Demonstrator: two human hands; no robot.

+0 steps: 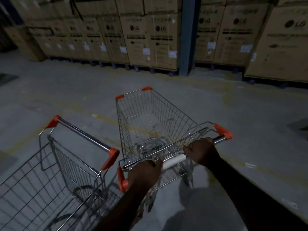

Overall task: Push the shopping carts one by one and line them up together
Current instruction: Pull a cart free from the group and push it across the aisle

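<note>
A wire shopping cart (150, 117) with orange corner caps stands in front of me, its basket empty. My left hand (145, 172) grips the left part of its handle bar (173, 160). My right hand (202, 151) grips the same bar near the right orange end cap. A second cart (55, 172) stands at the lower left, turned the other way, its chrome handle (83, 134) close beside the first cart's left side. Neither hand touches the second cart.
Stacked cardboard boxes (150, 40) line the far wall behind a blue steel post (188, 35). More boxes (280, 47) stand at the right. Grey concrete floor (233, 105) with faded yellow lines stretches between the carts and the boxes.
</note>
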